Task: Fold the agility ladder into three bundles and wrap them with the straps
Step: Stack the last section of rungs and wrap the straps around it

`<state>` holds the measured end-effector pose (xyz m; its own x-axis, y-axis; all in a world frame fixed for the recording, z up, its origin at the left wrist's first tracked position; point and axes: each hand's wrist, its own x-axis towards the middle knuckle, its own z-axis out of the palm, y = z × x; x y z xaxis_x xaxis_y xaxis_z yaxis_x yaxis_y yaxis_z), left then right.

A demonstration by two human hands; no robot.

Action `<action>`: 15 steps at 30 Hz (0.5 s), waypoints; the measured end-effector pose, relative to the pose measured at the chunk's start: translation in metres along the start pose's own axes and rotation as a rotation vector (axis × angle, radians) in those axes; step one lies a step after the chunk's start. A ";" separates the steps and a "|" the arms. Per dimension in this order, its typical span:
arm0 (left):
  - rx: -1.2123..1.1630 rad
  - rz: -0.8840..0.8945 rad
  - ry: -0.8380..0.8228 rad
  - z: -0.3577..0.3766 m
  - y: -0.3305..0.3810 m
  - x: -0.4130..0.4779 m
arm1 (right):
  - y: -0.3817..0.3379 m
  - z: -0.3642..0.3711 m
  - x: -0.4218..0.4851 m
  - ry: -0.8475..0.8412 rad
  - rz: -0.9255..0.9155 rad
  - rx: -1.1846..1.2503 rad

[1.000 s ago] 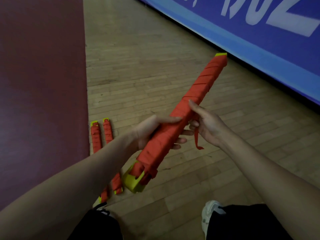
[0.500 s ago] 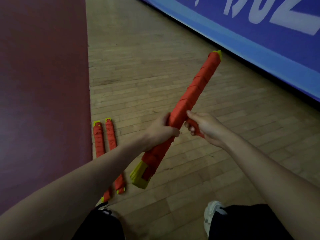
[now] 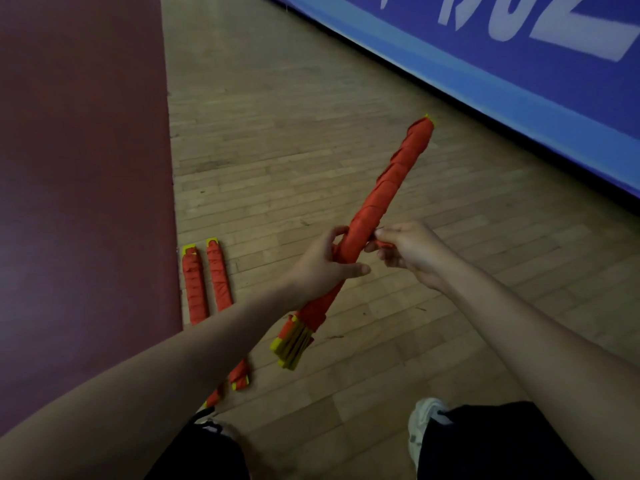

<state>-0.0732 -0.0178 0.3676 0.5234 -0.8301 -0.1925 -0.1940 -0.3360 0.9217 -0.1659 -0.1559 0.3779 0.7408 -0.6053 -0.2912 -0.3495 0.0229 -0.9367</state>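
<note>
A: Where is the third bundle (image 3: 388, 188) now?

B: In the air in front of the person, slanting from low near the left forearm up toward the blue banner (image 3: 519, 64). The left hand (image 3: 325, 268) grips it around the middle, with the fingers curled over the top and the thumb lying along the near side.

A: And the right hand (image 3: 412, 252)?

B: It is just beside the bundle, pinching the short strap end (image 3: 382, 243) between thumb and curled fingers, close against the wrap.

A: What differs from a second ago?

B: Then the right hand's fingers were looser and a tail of strap dangled below it. Now no tail hangs, and what is left of the strap is drawn in tight at the bundle. The bundle has also turned in the left hand: its broad flat face showed before, and now a narrower, rounder side shows.

A: And the near end?

B: The yellow rung ends (image 3: 292, 344) show as a fanned stack of edges rather than a square block.

A: The rest?

B: The two wrapped bundles (image 3: 219, 278) lie side by side on the wooden floor (image 3: 277, 150), at the edge of the dark red mat (image 3: 83, 168), as before. A white shoe (image 3: 424, 424) shows at the bottom.
</note>
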 end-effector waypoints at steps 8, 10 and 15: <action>0.118 0.046 0.206 0.012 -0.005 0.012 | -0.006 0.008 0.004 0.122 0.114 0.199; 0.186 0.080 0.234 0.013 -0.006 0.013 | -0.008 0.010 0.005 0.137 0.124 0.233; 0.316 0.167 0.322 0.022 -0.009 0.011 | -0.009 0.014 0.004 0.166 0.073 0.204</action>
<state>-0.0844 -0.0335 0.3493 0.6841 -0.7211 0.1094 -0.5136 -0.3698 0.7742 -0.1521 -0.1477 0.3823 0.6077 -0.7178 -0.3396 -0.2633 0.2214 -0.9390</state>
